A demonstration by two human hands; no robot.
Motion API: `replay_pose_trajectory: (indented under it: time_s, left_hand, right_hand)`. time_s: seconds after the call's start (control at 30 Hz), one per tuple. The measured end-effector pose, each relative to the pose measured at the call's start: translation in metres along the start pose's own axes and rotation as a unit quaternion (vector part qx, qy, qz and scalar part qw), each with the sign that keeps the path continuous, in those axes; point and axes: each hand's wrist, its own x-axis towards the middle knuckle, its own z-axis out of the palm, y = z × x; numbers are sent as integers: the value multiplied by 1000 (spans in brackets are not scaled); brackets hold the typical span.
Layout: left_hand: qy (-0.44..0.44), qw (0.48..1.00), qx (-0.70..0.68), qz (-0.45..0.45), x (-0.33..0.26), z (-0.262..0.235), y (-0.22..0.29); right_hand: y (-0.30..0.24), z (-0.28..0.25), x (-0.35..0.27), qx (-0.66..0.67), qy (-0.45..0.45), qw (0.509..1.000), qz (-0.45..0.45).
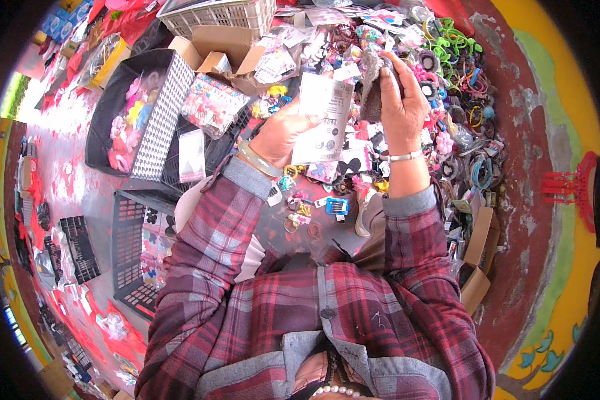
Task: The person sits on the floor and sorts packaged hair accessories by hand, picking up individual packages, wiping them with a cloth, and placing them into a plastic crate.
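My left hand [281, 133] grips a white card [323, 127] with dark print, its thumb lying across the front. To the right, my right hand [405, 103] is raised with its fingers closed around a fuzzy grey-brown fabric piece [372, 90]. The fabric hangs close to the card's upper right edge; whether the two touch I cannot tell. Below both hands a large pile of hair accessories [447, 127] spreads out. A blue card of small items [337, 206] and several loose hair ties [299, 218] lie nearer to me.
On the left stands a houndstooth-patterned bin [161, 120] holding flower pieces, near a black plastic basket [123, 247]. An open cardboard box [230, 47] and a pale crate [263, 17] are at the back. Another cardboard box [483, 240] sits right, beside the painted wall [573, 120].
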Motion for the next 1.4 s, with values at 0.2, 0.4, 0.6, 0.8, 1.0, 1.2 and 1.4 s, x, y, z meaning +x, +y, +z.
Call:
replay_pose_trajectory:
  time_s: [0.2, 0.4, 0.6, 0.8, 1.0, 1.2, 1.4]
  left_hand:
    - [-27, 965, 258, -22, 8, -2, -11]
    - [-91, 976, 196, 32, 4, 11, -13]
    - [-2, 995, 100, 11, 3, 0, -9]
    - [13, 999, -30, 1, 5, 3, 3]
    - [55, 981, -178, 52, 20, -4, -3]
    - [57, 987, -134, 72, 11, 4, -1]
    - [99, 990, -88, 49, 8, 4, 3]
  right_hand:
    - [-36, 30, -26, -135, -141, 949, -247]
    - [-13, 25, -17, -114, -83, 983, -114]
    - [19, 7, -3, -41, 5, 997, 67]
    - [-5, 3, -1, 143, -30, 989, 33]
    - [-20, 46, -47, -152, -203, 954, -158]
    - [-5, 50, -37, -141, -110, 965, -192]
    - [27, 32, -25, 16, -71, 990, 121]
